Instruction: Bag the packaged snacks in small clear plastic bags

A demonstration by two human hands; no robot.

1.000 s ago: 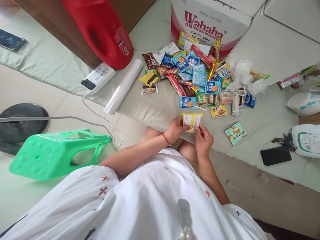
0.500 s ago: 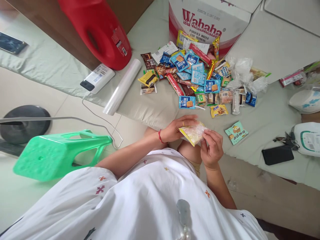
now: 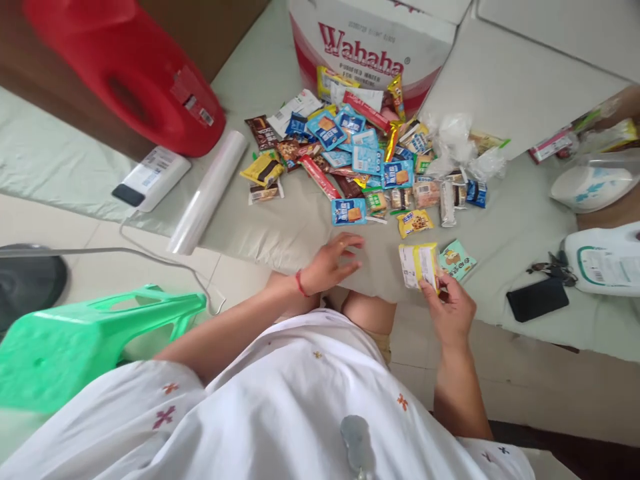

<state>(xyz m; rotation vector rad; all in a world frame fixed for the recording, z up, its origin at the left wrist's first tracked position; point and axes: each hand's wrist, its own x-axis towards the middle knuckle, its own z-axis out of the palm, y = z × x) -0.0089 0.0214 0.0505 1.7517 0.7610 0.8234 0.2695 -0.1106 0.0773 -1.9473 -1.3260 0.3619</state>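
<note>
Right hand (image 3: 450, 310) pinches a yellow-and-white packet (image 3: 417, 265), partly in front of a green packet (image 3: 457, 260), left hand (image 3: 333, 267) relaxed, fingers parted, over the surface (image 3: 295, 230) at its near edge.

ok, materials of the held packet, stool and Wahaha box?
Packet: likely plastic film, shiny, partly see-through at one side. Stool: probably moulded plastic, smooth sheen, cutout sides. Box: looks like printed cardboard, flat panels; matte or coated, can't tell.
</note>
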